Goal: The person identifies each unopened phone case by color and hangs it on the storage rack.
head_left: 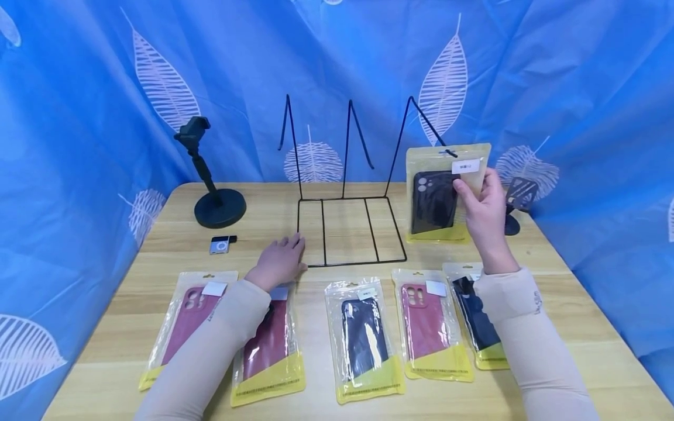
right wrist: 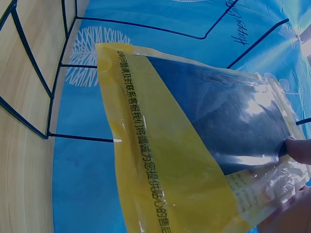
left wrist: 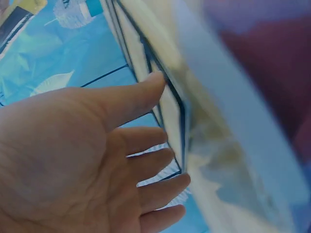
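Note:
My right hand [head_left: 485, 204] pinches the right edge of a clear and yellow bag holding a black phone case [head_left: 433, 202]. It hangs upright at the right of the black wire rack [head_left: 371, 228], its top edge overlapping the tip of the rack's right prong in the head view. In the right wrist view, the bag's yellow bottom [right wrist: 160, 145] faces the camera and the thumb [right wrist: 297, 149] presses near the case. My left hand [head_left: 279, 260] rests at the left front corner of the rack's base, fingers extended, thumb [left wrist: 153, 86] against the wire in the left wrist view.
Several bagged phone cases lie along the front, among them a red one [head_left: 423, 318] and a black one [head_left: 363, 333]. A black phone stand [head_left: 220, 207] and a small silver player [head_left: 219, 245] are at left. Another small stand [head_left: 512, 225] sits behind my right hand.

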### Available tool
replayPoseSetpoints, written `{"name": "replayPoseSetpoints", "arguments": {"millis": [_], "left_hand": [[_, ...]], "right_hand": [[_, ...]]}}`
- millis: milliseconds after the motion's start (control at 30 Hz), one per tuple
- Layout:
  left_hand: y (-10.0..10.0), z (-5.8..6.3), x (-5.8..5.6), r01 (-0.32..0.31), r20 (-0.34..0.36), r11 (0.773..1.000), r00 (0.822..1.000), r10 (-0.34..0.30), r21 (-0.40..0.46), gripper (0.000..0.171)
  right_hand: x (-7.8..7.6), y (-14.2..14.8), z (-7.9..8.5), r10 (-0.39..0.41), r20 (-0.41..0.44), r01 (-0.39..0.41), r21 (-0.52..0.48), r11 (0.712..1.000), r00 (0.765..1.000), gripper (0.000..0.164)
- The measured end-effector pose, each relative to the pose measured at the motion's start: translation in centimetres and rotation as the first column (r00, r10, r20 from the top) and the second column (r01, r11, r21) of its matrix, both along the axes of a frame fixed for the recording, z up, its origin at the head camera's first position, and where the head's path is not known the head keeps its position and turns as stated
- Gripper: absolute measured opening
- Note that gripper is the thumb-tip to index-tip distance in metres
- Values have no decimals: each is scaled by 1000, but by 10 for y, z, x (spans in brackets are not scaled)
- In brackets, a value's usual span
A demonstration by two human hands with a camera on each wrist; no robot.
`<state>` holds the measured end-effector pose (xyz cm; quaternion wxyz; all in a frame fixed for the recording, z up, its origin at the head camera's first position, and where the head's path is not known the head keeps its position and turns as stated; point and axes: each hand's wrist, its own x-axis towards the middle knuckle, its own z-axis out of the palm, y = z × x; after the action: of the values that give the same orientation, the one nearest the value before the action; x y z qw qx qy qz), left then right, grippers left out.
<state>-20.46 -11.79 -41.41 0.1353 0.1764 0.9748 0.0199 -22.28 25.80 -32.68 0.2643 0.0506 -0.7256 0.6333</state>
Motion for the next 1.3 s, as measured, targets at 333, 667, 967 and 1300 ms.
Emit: {"name": "replayPoseSetpoints", "arguments": {"millis": [333, 667, 967, 1300], "left_hand": [[-3, 0, -7, 38, 16, 997, 999, -37, -72, 60], [-4, 4, -9, 63, 33, 995, 998, -61, -80, 59], [-1, 4, -9, 39, 50, 998, 998, -36, -53, 59], [2, 3, -8, 47, 47, 997, 998, -44, -65, 60]], "right_hand": [[-5, -4, 3, 13, 0, -13, 9, 1000, 1000, 30], [-34, -2, 6, 31, 25, -31, 7, 1000, 999, 23], [-69, -4, 7, 19, 64, -25, 94, 995, 998, 19], [-92, -11, 7, -57, 135, 39, 134, 990, 989, 24]]}}
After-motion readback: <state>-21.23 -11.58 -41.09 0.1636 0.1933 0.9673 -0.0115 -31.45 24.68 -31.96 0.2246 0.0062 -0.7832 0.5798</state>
